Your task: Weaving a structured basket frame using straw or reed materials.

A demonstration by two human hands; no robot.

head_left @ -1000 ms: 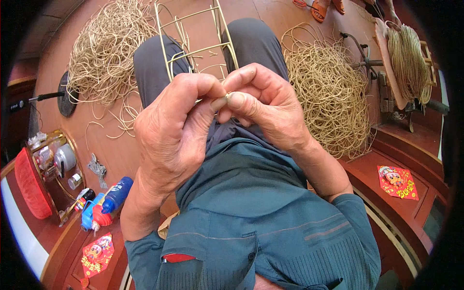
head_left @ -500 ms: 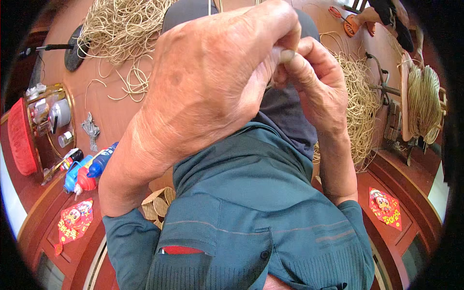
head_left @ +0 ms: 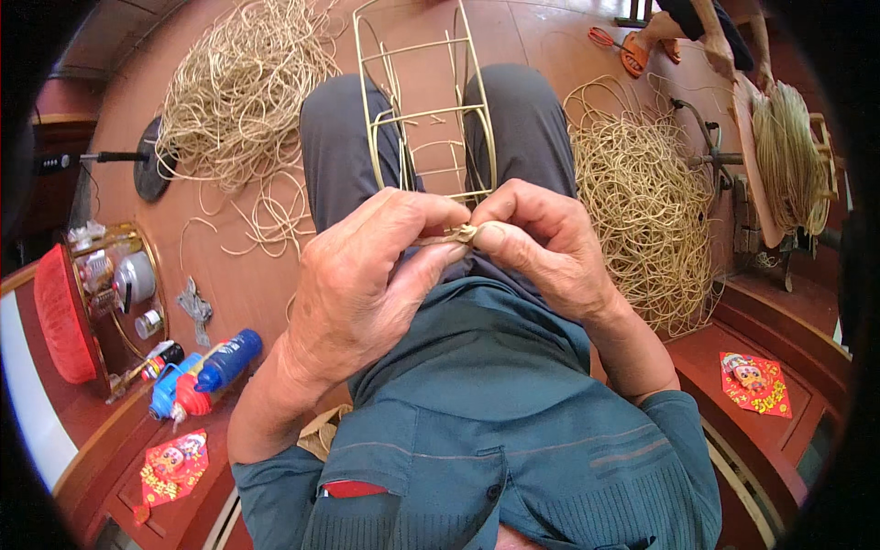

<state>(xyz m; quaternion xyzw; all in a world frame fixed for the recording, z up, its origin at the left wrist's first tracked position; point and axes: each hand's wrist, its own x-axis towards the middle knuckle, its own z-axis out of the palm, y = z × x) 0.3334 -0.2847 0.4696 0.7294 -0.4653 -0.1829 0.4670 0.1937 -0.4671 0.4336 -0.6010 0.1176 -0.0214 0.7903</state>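
Observation:
My left hand (head_left: 367,280) and my right hand (head_left: 555,257) meet over my lap, thumbs and forefingers closed on a short knotted bit of pale cord (head_left: 466,231). This sits at the near end of a pale wire-like rack frame (head_left: 440,117), which rests lengthwise between my grey-trousered knees (head_left: 513,110). The frame has several crossbars and loose strands along its sides. Where the cord joins the frame is partly hidden by my fingers.
Tangled cord piles (head_left: 234,101) (head_left: 642,220) lie on both sides. A co-worker's hand (head_left: 720,55) reaches toward a wound cord hank (head_left: 784,165) at right, near orange sandals (head_left: 634,57). Left are a round black base (head_left: 153,183), a small rack (head_left: 124,275) and a blue bottle (head_left: 229,357).
Half a second ago my left hand was raised across most of the frame; both hands are now lower and the frame shows again. The co-worker's arms reach further down toward the hank.

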